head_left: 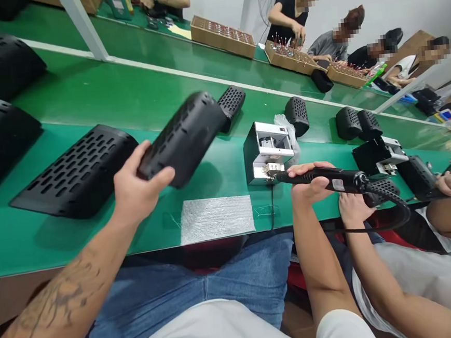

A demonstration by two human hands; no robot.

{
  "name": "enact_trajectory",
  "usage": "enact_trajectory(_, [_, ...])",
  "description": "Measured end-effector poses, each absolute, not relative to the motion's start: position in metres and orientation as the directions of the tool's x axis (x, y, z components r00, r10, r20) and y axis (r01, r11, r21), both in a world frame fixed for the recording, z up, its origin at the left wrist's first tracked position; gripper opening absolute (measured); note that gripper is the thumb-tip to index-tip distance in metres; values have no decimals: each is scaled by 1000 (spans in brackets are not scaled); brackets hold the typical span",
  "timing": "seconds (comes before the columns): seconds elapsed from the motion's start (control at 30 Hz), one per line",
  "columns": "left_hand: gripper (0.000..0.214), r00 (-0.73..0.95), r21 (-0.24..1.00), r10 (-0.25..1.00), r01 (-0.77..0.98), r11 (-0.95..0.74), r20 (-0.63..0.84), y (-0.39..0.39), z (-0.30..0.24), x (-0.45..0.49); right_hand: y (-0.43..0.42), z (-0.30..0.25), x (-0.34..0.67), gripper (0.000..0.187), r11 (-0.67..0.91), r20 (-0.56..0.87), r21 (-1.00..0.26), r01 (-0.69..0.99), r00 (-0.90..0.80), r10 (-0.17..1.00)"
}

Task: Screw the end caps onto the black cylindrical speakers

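Note:
My left hand (137, 189) is closed round one end of a black perforated plastic cover (186, 135), held tilted above the green belt (126, 93); the cover is blurred by motion. My right hand (308, 183) grips a black electric screwdriver (328, 179) lying level, its tip at a black and white device (267, 152) on the belt. A grey foam pad (216, 219) lies on the belt's near edge between my hands.
More black perforated covers (77, 173) lie to the left, smaller ones (297, 115) further along the belt. A co-worker's hand (353, 208) is beside mine at the right, near another device (378, 157). Other people sit at cardboard trays (222, 34) across the belt.

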State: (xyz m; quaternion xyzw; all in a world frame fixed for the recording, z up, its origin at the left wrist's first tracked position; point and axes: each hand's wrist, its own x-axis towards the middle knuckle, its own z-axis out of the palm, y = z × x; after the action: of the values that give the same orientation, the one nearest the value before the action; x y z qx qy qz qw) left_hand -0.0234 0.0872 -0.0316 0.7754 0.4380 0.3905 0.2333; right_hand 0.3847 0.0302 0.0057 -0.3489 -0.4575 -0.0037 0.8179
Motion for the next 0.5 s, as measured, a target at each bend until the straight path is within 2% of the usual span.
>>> enact_trajectory(0.03, [105,145,731,906,548,-407,397,60,-39,-35,32,3,384,43,769,753,-558,311,579,312])
enact_trajectory(0.1, [102,89,727,927,594,-343,365,16,-53,-50,33,-3,382,46,766,760,-563,309,558,334])
enact_trajectory(0.27, [107,334,690,882,551,-469,333,-32,-65,-54,21,-8,377,55,709,766,-594,380,537,354])
enact_trajectory(0.5, [97,594,684,742,403,-608,309,-25,-52,-36,-2,15,379,51,708,717,-597,377,647,260])
